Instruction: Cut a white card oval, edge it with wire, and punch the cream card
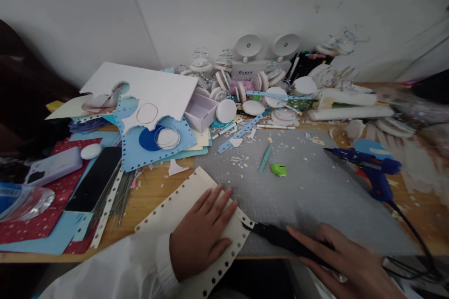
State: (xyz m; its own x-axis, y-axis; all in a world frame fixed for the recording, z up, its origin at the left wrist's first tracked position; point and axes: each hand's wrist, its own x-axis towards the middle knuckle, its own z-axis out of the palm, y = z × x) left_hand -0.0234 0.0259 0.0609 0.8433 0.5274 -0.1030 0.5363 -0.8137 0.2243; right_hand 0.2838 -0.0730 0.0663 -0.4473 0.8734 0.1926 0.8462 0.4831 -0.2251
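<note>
Flat on a cream sheet (164,219) with flower-shaped holes punched along its edges lies my left hand (203,231), its fingers spread. Around a long black tool (280,238) my right hand (347,261) is wrapped, at the lower right. The tool's tip touches the right corner of the cream sheet, beside the punched holes. What kind of tool it is I cannot make out for certain. The sheet overlaps the near left part of a grey mat (298,196).
A blue glue gun (377,173) with a cable lies at the right. Near the mat's middle are a green punch (278,170) and a teal pen-like tool (265,158). Punched papers, a black phone (94,180) and a bottle (26,201) lie left; white discs (226,111) crowd the back.
</note>
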